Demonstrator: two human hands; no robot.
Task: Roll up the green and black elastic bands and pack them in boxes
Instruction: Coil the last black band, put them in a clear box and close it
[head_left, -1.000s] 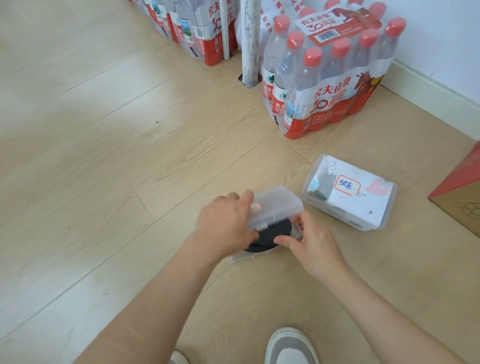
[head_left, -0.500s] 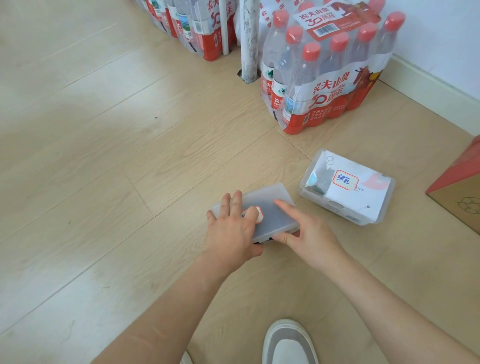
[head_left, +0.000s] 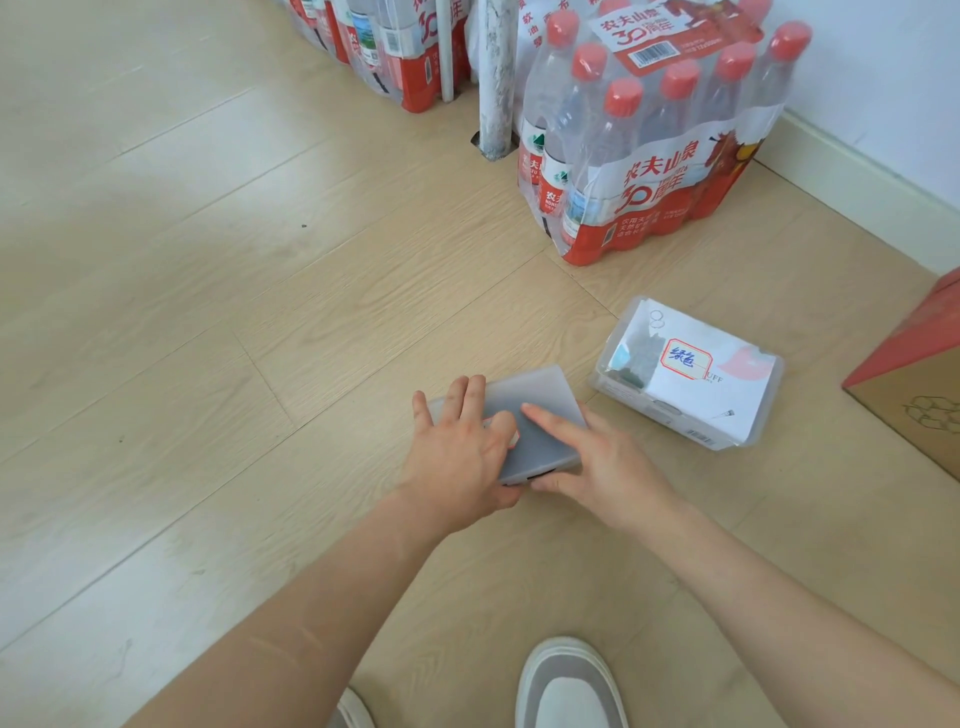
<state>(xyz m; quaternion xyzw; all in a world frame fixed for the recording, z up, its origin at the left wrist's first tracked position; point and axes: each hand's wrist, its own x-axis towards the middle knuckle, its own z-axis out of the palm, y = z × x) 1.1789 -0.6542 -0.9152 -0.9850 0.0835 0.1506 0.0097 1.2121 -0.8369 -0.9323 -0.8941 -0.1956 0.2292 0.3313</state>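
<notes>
Two boxes sat on the wood floor before the water-bottle pack: the labelled box showed a dark green roll inside; the frosted box, lid down, lay under the left hand and right hand, fingers pressed flat.

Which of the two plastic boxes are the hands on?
The frosted box nearest the person: left hand and right hand press its lid. The paper-labelled box beside it lies untouched.
</notes>
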